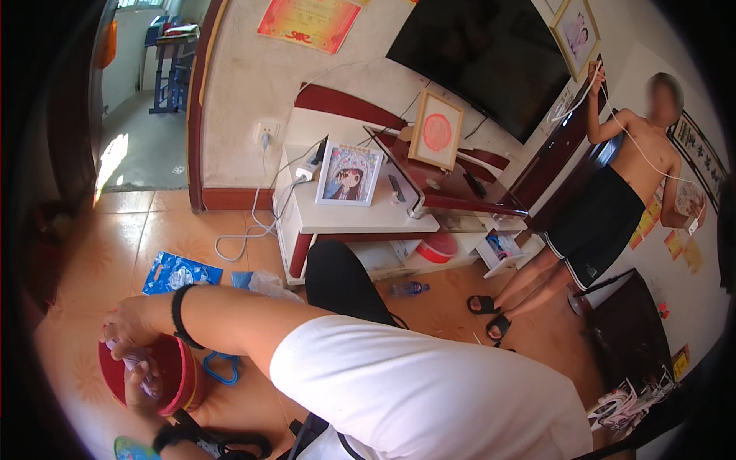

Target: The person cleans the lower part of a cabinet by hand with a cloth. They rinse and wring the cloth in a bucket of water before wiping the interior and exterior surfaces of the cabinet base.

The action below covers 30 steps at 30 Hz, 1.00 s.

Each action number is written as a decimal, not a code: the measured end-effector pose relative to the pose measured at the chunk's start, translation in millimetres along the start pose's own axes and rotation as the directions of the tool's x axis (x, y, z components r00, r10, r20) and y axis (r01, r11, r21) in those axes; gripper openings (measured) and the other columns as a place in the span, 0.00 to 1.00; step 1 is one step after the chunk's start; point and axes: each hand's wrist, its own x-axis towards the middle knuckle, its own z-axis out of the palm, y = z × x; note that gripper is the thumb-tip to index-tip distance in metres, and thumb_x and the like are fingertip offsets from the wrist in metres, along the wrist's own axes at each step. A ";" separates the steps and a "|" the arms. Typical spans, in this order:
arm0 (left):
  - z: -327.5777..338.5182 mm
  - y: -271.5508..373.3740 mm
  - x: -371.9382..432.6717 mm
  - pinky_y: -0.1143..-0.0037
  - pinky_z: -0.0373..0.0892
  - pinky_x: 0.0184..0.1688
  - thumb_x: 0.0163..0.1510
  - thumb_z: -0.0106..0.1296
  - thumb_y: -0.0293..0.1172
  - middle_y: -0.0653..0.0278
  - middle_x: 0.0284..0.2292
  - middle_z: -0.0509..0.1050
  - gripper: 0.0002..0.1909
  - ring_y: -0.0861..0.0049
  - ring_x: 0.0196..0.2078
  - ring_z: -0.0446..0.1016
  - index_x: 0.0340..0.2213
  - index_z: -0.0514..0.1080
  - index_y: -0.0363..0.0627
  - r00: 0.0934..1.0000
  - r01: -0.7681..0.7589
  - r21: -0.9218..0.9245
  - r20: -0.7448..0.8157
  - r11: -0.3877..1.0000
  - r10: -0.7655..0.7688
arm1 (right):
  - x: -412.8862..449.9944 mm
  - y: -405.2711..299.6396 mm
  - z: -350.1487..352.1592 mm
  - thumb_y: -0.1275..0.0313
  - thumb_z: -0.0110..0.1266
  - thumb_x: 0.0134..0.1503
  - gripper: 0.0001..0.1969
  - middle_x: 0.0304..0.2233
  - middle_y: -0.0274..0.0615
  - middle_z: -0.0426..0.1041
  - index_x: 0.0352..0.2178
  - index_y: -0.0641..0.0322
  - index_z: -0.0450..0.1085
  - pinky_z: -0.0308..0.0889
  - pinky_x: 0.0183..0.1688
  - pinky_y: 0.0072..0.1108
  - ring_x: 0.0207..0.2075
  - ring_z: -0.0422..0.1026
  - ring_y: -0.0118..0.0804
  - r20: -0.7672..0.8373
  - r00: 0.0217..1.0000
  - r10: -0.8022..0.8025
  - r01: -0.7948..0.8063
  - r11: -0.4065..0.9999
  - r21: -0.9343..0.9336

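Observation:
At the lower left stands a red plastic bucket on the tiled floor. Over its opening, both of my hands grip one bunched, wet-looking purplish cloth. My right hand, on the arm that reaches across from the right in a white sleeve, holds the upper end. My left hand is closed around the lower part of the cloth. Black bands circle both wrists. The bucket's bottom is hidden from view.
A blue plastic bag and a blue plastic hanger or handle lie near the bucket. Beyond is a white TV cabinet with trailing cables. A bottle lies on the floor. At right another person stands holding a white cable.

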 end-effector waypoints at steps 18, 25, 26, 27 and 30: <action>-37.8 -64.5 27.5 0.78 0.65 0.26 0.40 0.54 0.28 0.64 0.22 0.70 0.14 0.77 0.24 0.69 0.31 0.66 0.37 0.772 0.016 0.708 -0.457 0.706 0.441 | 15.1 -16.0 47.5 0.67 0.48 0.42 0.09 0.28 0.36 0.73 0.28 0.50 0.72 0.67 0.30 0.28 0.33 0.72 0.37 0.447 0.801 0.398 -0.413 0.908 -0.068; -12.6 -22.4 39.5 0.73 0.63 0.39 0.36 0.57 0.31 0.54 0.38 0.68 0.28 0.66 0.38 0.68 0.42 0.62 0.43 0.670 0.073 0.919 -0.333 0.387 0.664 | 13.6 4.1 44.8 0.67 0.55 0.38 0.16 0.34 0.41 0.71 0.33 0.55 0.69 0.67 0.34 0.28 0.37 0.70 0.37 0.426 0.567 0.705 -0.765 0.642 -0.044; -20.0 -19.4 35.6 0.73 0.63 0.41 0.36 0.58 0.31 0.54 0.40 0.67 0.29 0.65 0.41 0.68 0.42 0.62 0.43 0.674 0.060 0.954 -0.256 0.294 0.693 | 24.0 2.7 37.1 0.69 0.58 0.36 0.20 0.36 0.44 0.69 0.35 0.57 0.68 0.67 0.36 0.29 0.38 0.69 0.42 0.426 0.543 0.724 -0.804 0.594 0.016; -15.3 -25.1 41.1 0.72 0.63 0.40 0.35 0.58 0.31 0.54 0.39 0.68 0.29 0.62 0.40 0.68 0.42 0.62 0.44 0.688 0.055 0.852 -0.410 0.521 0.598 | 21.2 1.2 41.9 0.69 0.58 0.36 0.20 0.36 0.44 0.69 0.35 0.57 0.68 0.67 0.36 0.29 0.38 0.69 0.42 0.428 0.542 0.723 -0.805 0.593 0.016; -5.0 -36.9 39.8 0.71 0.64 0.38 0.37 0.56 0.31 0.54 0.35 0.71 0.26 0.62 0.37 0.70 0.40 0.63 0.45 0.643 0.108 0.830 -0.478 0.548 0.598 | 9.0 -8.8 58.6 0.71 0.54 0.40 0.15 0.37 0.48 0.65 0.34 0.58 0.67 0.65 0.38 0.30 0.38 0.67 0.49 0.261 0.681 0.684 -0.719 0.692 0.062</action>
